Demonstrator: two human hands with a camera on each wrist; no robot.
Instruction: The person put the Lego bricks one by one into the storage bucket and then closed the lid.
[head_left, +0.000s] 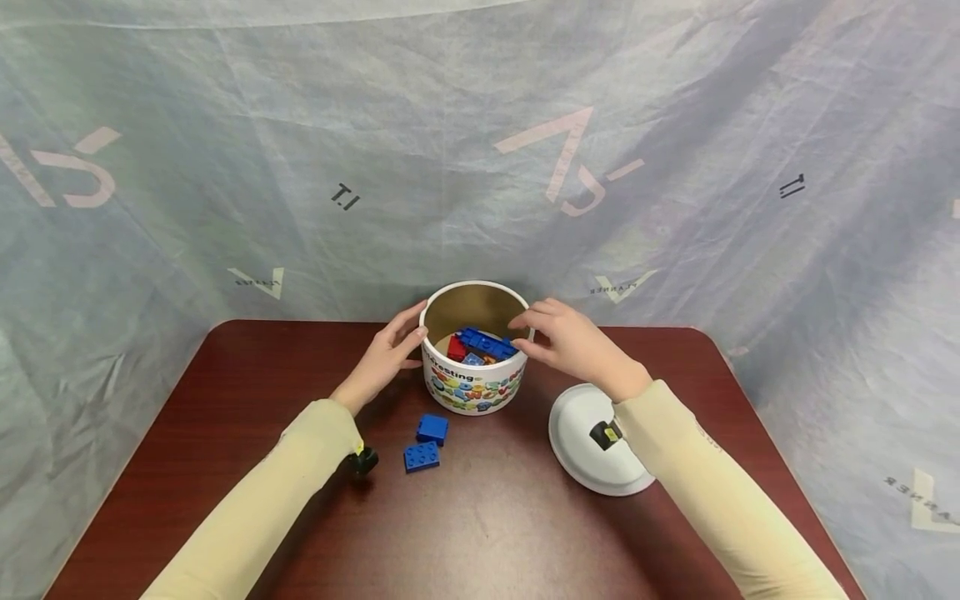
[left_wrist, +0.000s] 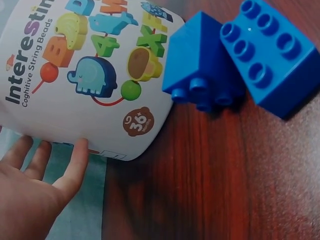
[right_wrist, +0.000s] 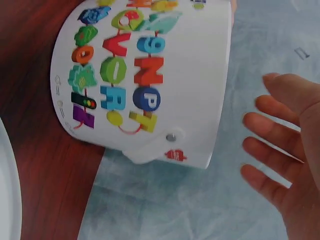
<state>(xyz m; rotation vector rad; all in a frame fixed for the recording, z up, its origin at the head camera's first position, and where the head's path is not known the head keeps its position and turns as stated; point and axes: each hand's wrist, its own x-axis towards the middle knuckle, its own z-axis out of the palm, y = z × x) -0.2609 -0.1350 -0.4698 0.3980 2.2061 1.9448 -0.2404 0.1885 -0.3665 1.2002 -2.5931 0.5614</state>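
Note:
A white bucket (head_left: 474, 392) with printed letters and pictures stands on the table, its top uncovered. Inside it lie red and blue toy building bricks (head_left: 487, 342). My left hand (head_left: 386, 354) rests its fingers against the bucket's left side, thumb near the rim; in the left wrist view, the fingertips (left_wrist: 80, 150) touch the printed wall. Over the right rim hovers my right hand (head_left: 566, 337), fingers loosely bent and nothing between them; in the right wrist view it is apart from the bucket. Two blue bricks (head_left: 432, 428) (head_left: 422, 457) lie in front of the bucket.
A round white lid (head_left: 577, 450) lies flat at the right, partly under my right forearm. Grey printed cloth (head_left: 442, 167) hangs behind and beside the brown table (head_left: 480, 533). A small handle (right_wrist: 142, 152) is attached to the bucket's side.

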